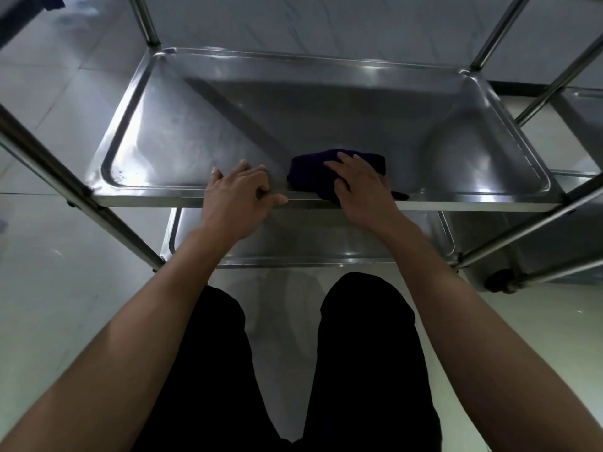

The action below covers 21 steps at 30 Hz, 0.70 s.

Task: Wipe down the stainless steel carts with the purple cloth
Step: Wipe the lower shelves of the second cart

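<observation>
Item, purple cloth (313,172): we found it bunched on the middle shelf (326,109) of the stainless steel cart (137,112), at the shelf's near edge, right of that edge's middle, with one dark corner lapping over the rim.

Item, right hand (359,184): it lay palm-down on the right part of the cloth, fingers spread and nearly straight, pressing it to the shelf rather than closing around it. The cloth showed to the left of the hand and past the fingertips.

Item, left hand (239,194): it rested on the near rim just left of the cloth, apart from it, fingers curled over the edge, thumb along the rim.

Hard to make out: the cloth read almost black in the dim light, and the right hand hid the part beneath it. The lower shelf (447,236) was mostly hidden by the middle one and our forearms. A caster (497,282) showed dimly at the right.
</observation>
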Tool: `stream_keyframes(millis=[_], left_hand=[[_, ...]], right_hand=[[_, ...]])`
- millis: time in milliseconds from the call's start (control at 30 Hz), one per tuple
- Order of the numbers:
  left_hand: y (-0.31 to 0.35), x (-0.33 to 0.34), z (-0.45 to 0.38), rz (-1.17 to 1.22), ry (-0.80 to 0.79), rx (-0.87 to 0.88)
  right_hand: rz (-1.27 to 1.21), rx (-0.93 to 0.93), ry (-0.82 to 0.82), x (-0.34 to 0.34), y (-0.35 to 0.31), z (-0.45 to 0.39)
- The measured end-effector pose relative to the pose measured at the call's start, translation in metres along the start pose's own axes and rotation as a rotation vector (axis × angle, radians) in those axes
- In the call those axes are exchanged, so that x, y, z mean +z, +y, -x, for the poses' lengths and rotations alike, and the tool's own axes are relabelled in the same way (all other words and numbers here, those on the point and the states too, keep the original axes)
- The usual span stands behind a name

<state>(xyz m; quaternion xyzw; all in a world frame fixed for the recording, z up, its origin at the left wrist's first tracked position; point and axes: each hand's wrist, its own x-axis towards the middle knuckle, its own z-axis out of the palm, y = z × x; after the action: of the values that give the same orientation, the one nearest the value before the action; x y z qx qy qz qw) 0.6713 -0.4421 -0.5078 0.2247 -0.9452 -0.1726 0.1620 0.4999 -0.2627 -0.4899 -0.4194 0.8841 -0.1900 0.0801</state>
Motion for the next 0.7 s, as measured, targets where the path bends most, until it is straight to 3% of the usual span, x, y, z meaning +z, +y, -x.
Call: stream_keyframes(millis=[400, 567, 700], left_hand=[[-0.035, -0.022, 0.005, -0.01, 0.025, -0.077], [0.011, -0.007, 0.006, -0.131, 0.013, 0.041], [0.038, 0.016, 0.018, -0.105, 0.097, 0.018]], right_hand=[[-0.023, 0.028, -0.014, -0.001, -0.007, -0.007], [-0.039, 0.032, -0.003, 0.0, -0.013, -0.011], [-0.044, 0.019, 0.0, -0.003, -0.009, -0.007]])
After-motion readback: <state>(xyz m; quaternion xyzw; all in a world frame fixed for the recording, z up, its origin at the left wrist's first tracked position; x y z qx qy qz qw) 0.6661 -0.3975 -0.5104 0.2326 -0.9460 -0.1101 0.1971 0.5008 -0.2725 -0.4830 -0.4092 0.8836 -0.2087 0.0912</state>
